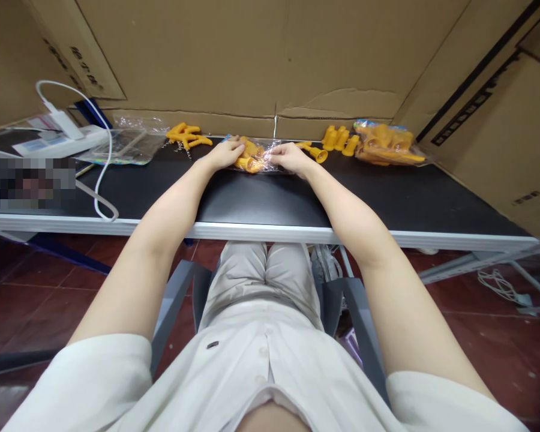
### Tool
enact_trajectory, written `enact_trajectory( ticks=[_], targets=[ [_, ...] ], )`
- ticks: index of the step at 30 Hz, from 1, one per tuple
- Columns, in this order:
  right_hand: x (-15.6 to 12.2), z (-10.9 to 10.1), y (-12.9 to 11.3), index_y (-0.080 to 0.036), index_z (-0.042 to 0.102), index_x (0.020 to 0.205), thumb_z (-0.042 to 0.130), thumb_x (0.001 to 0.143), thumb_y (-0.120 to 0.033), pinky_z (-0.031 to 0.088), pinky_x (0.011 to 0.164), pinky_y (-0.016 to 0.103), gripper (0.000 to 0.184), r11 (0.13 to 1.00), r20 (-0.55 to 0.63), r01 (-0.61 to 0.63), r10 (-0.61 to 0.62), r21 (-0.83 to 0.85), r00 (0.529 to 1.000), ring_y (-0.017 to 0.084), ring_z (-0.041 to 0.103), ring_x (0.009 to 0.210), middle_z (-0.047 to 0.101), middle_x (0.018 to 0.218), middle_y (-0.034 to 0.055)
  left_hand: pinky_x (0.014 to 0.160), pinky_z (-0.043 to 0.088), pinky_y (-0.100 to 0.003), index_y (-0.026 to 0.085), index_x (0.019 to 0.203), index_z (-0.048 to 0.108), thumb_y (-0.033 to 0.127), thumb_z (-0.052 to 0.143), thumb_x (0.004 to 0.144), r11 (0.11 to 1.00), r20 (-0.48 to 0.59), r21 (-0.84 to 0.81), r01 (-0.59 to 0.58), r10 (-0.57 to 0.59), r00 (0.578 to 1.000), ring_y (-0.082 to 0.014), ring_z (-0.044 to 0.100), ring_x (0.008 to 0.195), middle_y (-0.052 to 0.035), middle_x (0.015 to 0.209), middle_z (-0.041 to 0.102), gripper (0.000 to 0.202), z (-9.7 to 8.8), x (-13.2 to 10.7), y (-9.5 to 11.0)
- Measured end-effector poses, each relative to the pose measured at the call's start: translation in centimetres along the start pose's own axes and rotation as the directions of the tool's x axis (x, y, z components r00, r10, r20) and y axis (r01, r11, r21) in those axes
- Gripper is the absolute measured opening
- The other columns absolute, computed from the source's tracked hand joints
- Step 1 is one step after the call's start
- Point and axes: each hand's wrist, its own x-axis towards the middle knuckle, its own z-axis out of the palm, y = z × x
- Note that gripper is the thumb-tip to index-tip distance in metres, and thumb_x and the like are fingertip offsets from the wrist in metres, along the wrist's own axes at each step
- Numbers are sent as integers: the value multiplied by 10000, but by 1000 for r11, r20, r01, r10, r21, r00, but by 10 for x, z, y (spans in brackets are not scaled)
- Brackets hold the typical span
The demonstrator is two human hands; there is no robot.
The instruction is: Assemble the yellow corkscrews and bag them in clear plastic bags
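Note:
A clear plastic bag (272, 163) with yellow plastic parts (251, 163) in it lies on the black table in front of me. My left hand (226, 153) grips the bag's left end, its fingers curled over the plastic beside the parts. At the other end, my right hand (291, 158) pinches the crinkled clear film between thumb and fingers. Just beyond my right hand lies a loose yellow cup-shaped piece (318, 155). Yellow branched pieces (186, 137) with thin metal spirals lie to the left of my left hand.
Several yellow cup-shaped pieces (341, 139) stand at the back right, beside a filled plastic bag (387, 144). Flat clear bags (137, 144) lie at left, near a white cable (110, 141) and white adapter (67, 124). Cardboard (252, 60) walls the back; the table's metal edge (261, 231) faces me.

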Motion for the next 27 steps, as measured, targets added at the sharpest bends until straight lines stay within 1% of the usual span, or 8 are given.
enact_trajectory(
  ticks=[3,7,9,12,14,17,23,27],
  targets=[
    [2,1,-5,-201,667,771,734,878,-198,607,936,353,126,985,-19,-74,78,156,997,193,717,808,729,774,43,1419,211,-376,150,1641,614,346,348,1116,1000,1,-21,4,-4,1000,-242,335,1726,-94,1766,511,620,-1,-2,5],
    [-2,-5,-16,-205,634,734,575,1019,-283,607,945,357,301,945,17,-150,151,291,988,197,714,784,702,735,56,1412,206,-332,119,1692,536,314,316,1132,999,-7,-24,31,-31,1000,-220,379,1705,-99,1785,478,633,-3,-6,10],
    [-5,-7,-20,-208,638,730,612,1040,-404,602,964,366,368,951,47,-153,146,268,988,211,716,821,691,733,52,1411,199,-325,100,1713,498,299,306,1136,999,-10,-24,49,-49,999,-216,367,1710,-111,1800,448,640,-4,-9,13],
    [-8,-3,-20,-209,646,739,780,967,-516,581,978,364,405,981,32,-106,102,160,994,218,708,880,660,739,31,1412,202,-331,92,1713,496,310,289,1151,997,-20,-48,61,-62,998,-219,359,1713,-121,1808,426,637,-4,-9,15],
    [-7,3,-16,-208,630,721,851,926,-451,571,962,363,387,995,-31,-72,74,72,997,207,678,864,622,715,14,1411,207,-333,83,1715,489,321,281,1164,994,-28,-80,68,-71,997,-217,351,1717,-130,1811,415,635,-3,-7,14],
    [-3,11,-10,-206,595,669,826,920,-297,565,947,361,353,998,-97,-61,60,-11,994,196,642,818,590,665,0,1407,187,-300,78,1727,464,333,294,1177,990,-40,-117,82,-88,995,-199,321,1727,-141,1825,393,629,-1,-2,9],
    [1,16,-8,-194,598,607,690,900,-195,570,955,324,307,988,-62,-1,10,154,998,204,740,898,713,751,46,1411,184,-312,115,1740,457,411,279,1190,990,-84,-101,99,-107,991,-207,310,1733,-137,1831,388,650,-1,4,-3],
    [0,18,-11,-193,635,650,723,924,-251,593,951,332,294,975,-72,20,-4,220,997,217,755,947,751,815,74,1414,191,-338,101,1732,465,445,238,1180,999,-63,-39,25,-28,998,-223,294,1738,-146,1817,412,689,2,5,-8]
  ],
)
